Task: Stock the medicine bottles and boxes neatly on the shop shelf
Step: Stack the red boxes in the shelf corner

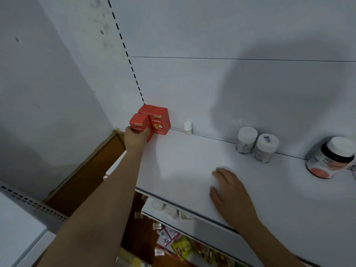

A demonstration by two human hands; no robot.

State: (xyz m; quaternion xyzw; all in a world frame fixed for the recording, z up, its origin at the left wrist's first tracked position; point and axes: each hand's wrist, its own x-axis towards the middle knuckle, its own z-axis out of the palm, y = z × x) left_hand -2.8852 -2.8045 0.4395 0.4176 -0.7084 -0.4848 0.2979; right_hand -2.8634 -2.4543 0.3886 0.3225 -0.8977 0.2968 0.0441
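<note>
Three red medicine boxes stand together at the far left corner of the white shelf (185,160). My left hand (135,138) grips the front red box (138,122), which touches the other two red boxes (159,120). My right hand (229,191) rests palm down on the shelf near its front edge, fingers relaxed, holding nothing. A small white bottle (187,127) stands against the back panel. Two white-capped bottles (255,144) stand side by side further right. A dark jar with a white lid (331,157) leans at the far right.
The white back panel (231,83) and a slotted upright (125,49) close off the shelf at the rear and left. A lower shelf (173,211) holds small bottles and packets. Coloured packets (183,245) lie below. A brown wooden floor strip (86,170) shows at the left.
</note>
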